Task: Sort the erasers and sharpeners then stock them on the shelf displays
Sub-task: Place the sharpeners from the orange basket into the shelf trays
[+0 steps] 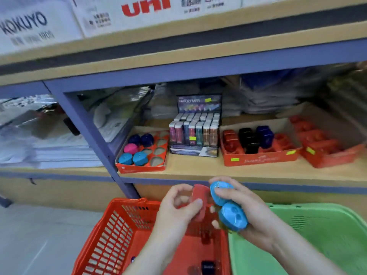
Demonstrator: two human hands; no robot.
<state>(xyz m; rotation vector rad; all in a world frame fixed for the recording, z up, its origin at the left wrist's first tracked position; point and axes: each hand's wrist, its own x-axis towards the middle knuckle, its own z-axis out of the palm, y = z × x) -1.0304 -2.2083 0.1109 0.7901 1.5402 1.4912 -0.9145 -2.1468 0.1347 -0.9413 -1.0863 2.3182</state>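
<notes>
blue sharpeners (232, 216), two round ones, are held in the right hand (253, 214), fingers curled around them. the left hand (177, 212) pinches a red sharpener (200, 194) just beside them. the hands are close together above the red basket (111, 235) and the green basket (327, 227), in front of the shelf (188, 171).

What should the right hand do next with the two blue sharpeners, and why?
Probably the right hand should lift its two blue sharpeners to the orange tray with round slots: matching blue ones sit in its front row, beside an empty slot.
</notes>
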